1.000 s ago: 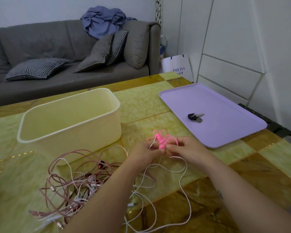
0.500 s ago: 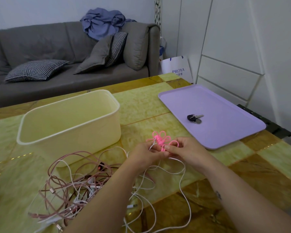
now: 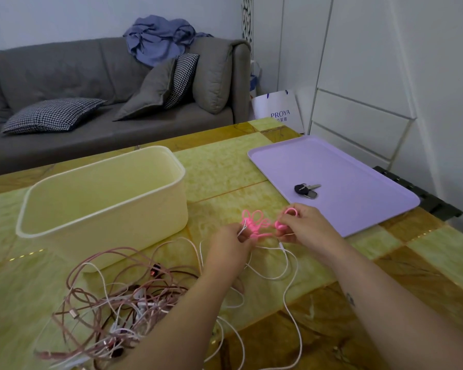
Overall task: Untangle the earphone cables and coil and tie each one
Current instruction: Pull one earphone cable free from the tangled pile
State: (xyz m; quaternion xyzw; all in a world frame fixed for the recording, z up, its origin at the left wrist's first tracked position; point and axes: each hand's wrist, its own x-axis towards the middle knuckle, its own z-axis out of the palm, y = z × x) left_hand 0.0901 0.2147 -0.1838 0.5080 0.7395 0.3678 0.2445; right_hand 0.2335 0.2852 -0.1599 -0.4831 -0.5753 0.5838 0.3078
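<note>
A tangle of dusty-pink and white earphone cables [image 3: 112, 303] lies on the table at the lower left. Above the table's middle, my left hand [image 3: 231, 243] pinches a bright pink cable bundle [image 3: 254, 222] together with a thin white cable [image 3: 289, 265]. My right hand [image 3: 305, 225] pinches one pink loop of that bundle and holds it out to the right. The white cable hangs from my hands and trails in loops toward the near edge.
A cream plastic tub [image 3: 102, 193] stands at the left behind the tangle. A lilac tray [image 3: 358, 169] with a set of keys [image 3: 306, 189] lies at the right. The yellow-green marble table [image 3: 225, 166] ends at a grey sofa [image 3: 64, 84].
My hands have drawn apart: the right one moved right with a pink loop, stretching the pink bundle, which was bunched between both hands before.
</note>
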